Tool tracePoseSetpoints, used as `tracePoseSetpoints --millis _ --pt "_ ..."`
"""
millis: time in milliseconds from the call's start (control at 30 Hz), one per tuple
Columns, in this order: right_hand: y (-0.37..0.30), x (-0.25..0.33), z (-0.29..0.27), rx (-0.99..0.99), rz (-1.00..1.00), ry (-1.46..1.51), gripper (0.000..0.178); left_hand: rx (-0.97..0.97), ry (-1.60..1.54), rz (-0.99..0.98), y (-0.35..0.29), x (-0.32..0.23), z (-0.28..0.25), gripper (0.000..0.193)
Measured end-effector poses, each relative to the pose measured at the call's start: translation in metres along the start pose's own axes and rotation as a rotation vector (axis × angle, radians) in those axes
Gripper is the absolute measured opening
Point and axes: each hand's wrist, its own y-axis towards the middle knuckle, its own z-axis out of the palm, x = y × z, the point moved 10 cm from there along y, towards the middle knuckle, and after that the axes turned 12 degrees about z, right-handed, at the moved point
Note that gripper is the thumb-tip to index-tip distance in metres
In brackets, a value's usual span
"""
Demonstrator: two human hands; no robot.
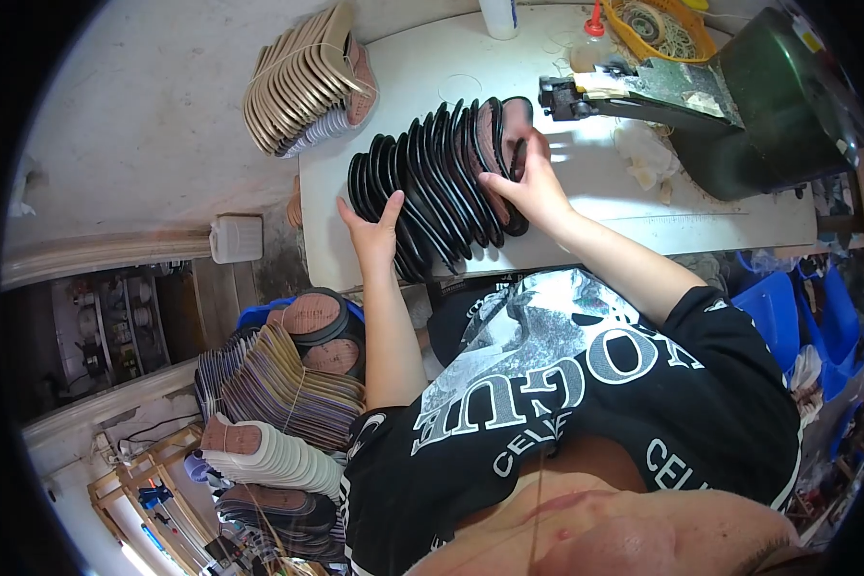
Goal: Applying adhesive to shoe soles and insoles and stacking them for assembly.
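A long row of black-edged shoe soles (430,182) stands on edge across the white table, with a brown inner face showing at the right end. My left hand (372,230) clasps the near left end, thumb against the edges and a finger around the outside; its other fingers are hidden. At the right end, my right hand (528,187) grips the last soles, its thumb on the brown face and its fingers around the far side. Some soles in the row lean slightly apart.
A tied bundle of beige-edged soles (298,82) lies at the table's far left. To the right stands a dark green machine (778,106) with an arm, near a red-capped bottle (593,43) and an orange basket (672,29). More sole bundles (283,384) are stacked at my left.
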Motion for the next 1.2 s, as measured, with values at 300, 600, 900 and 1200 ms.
tracePoseSetpoints --millis 300,600,900,1200 --pt "-0.033 0.073 0.030 0.108 -0.303 -0.286 0.099 0.098 0.124 -0.154 -0.017 0.015 -0.022 0.104" --pt "-0.025 0.079 0.052 0.082 -0.324 -0.327 0.068 -0.049 -0.038 -0.017 -0.024 0.014 -0.015 0.107" --pt "0.050 0.006 0.072 0.461 0.313 0.160 0.065 0.173 0.015 -0.224 0.000 0.046 -0.017 0.097" --pt "0.004 0.067 0.040 0.357 0.000 0.407 0.051 -0.131 -0.587 0.150 -0.037 -0.036 -0.006 0.088"
